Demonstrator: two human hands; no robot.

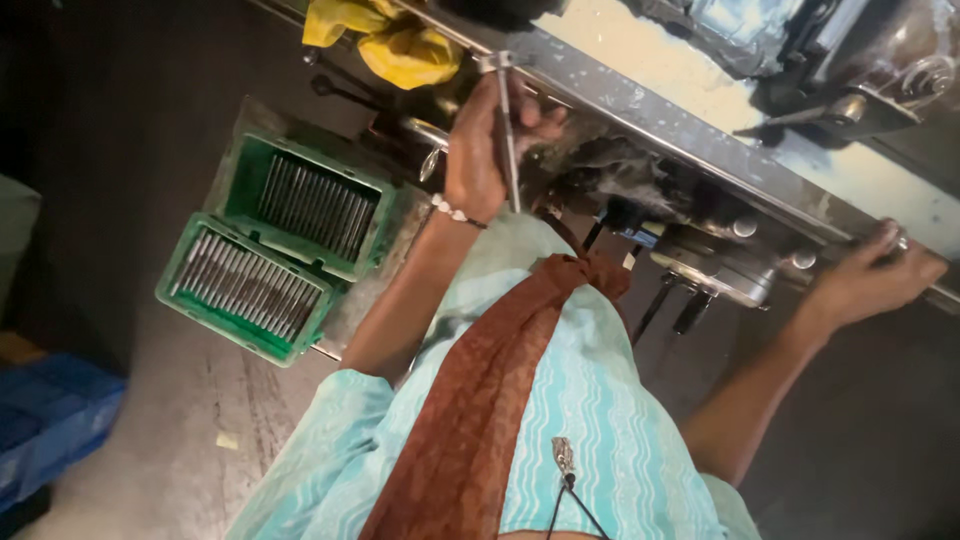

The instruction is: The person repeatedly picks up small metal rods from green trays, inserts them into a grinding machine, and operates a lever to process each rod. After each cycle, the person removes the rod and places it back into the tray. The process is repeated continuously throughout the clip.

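Your left hand [480, 150], up near twelve o'clock in the view, is wrapped around a slim metal rod [508, 135] with a small crosspiece at its top end; the rod runs along your palm, its lower tip showing just below your wrist side. A beaded bracelet [452, 211] sits on that wrist. Your right hand [870, 285], out at three o'clock, is closed over the edge of the machine's long metal rail [680, 125], fingers curled on top; whether it grips something small there, you cannot tell from this angle.

At about eleven o'clock from the left hand, a crumpled yellow cloth [400, 40] lies on the machine. At nine o'clock, two green crates [270, 255] stand touching each other, each filled with a row of thin metal pins lying side by side. Between your hands, under the rail, dark machine parts and black levers [655, 305] hang down. A blue crate [45, 420] rests on the floor at eight o'clock, well apart from the green ones.
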